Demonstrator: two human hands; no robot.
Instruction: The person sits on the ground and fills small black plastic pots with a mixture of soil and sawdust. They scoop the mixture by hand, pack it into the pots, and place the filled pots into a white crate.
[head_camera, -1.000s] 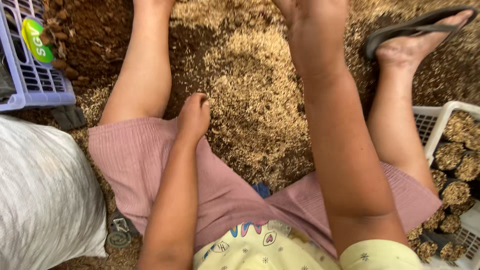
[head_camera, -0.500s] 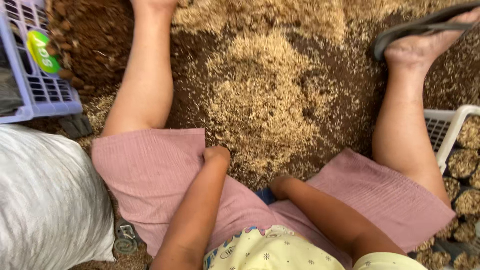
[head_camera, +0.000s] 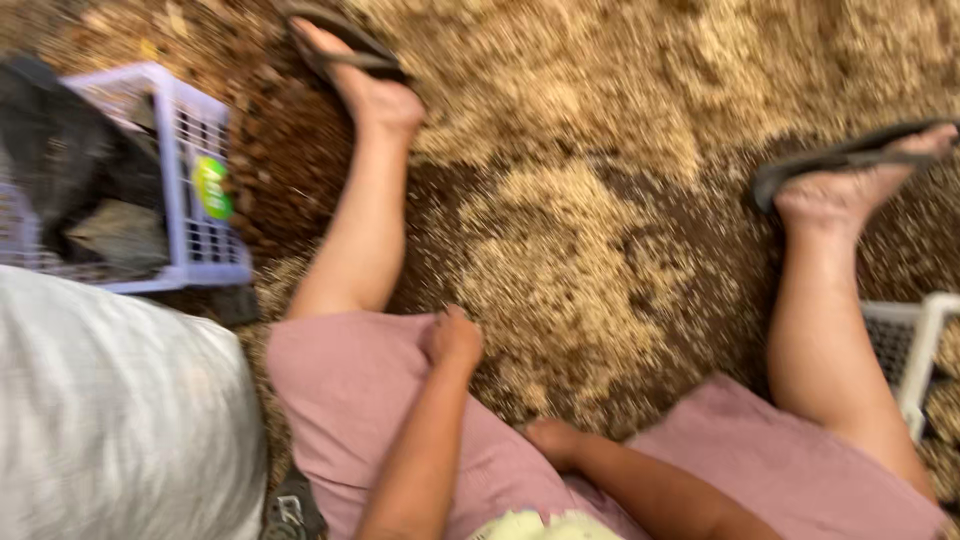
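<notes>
From the head camera: you are drawing both hands back from the husk pile (head_camera: 590, 260) on the ground between your legs. Your left hand (head_camera: 455, 338) is resting curled on the pink shorts (head_camera: 340, 400); your right hand (head_camera: 553, 440) is tucking in at your lap, seemingly empty in the blur. The purple crate (head_camera: 195, 200) is crowding your left; open ground lies ahead.

You see even, warm light with soft shadows and no glare; motion blur smears the whole frame, worst on the white sack (head_camera: 110, 400) and lilac basket (head_camera: 190, 180)
</notes>
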